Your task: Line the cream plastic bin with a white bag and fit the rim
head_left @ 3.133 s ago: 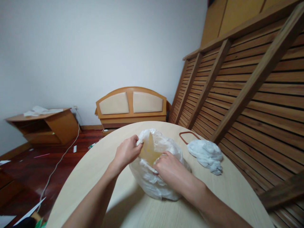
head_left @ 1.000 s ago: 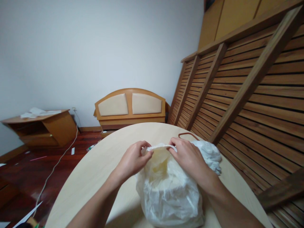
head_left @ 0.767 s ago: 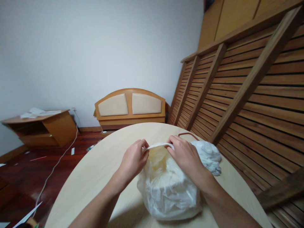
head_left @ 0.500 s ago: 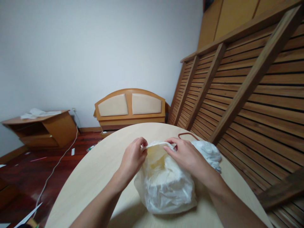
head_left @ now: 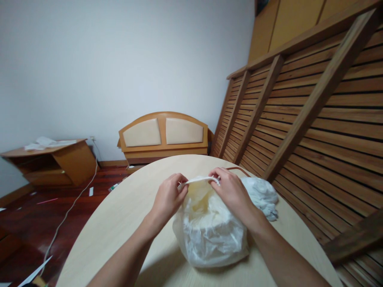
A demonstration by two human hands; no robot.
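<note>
A white, translucent plastic bag (head_left: 214,243) rests on the round table in front of me, its mouth facing up and towards me. Something pale yellow shows through the opening, but I cannot make out what it is. My left hand (head_left: 172,194) pinches the far rim of the bag at its left end. At the right end of the same rim, my right hand (head_left: 229,189) has thumb and fingers closed on the plastic. Between the two hands the rim is stretched into a thin band. Behind my right wrist lies a crumpled white bundle (head_left: 261,195).
The round pale table (head_left: 119,227) fills the foreground. A brown strap or cord (head_left: 239,170) lies near its far right edge. A slatted wooden frame (head_left: 299,115) leans along the right. Beyond are a headboard (head_left: 163,133) and a low cabinet (head_left: 76,161); a white cable (head_left: 72,207) crosses the floor.
My right hand has shifted slightly up along the rim. The bag has moved a little to the right, and both hands keep their pinch on it.
</note>
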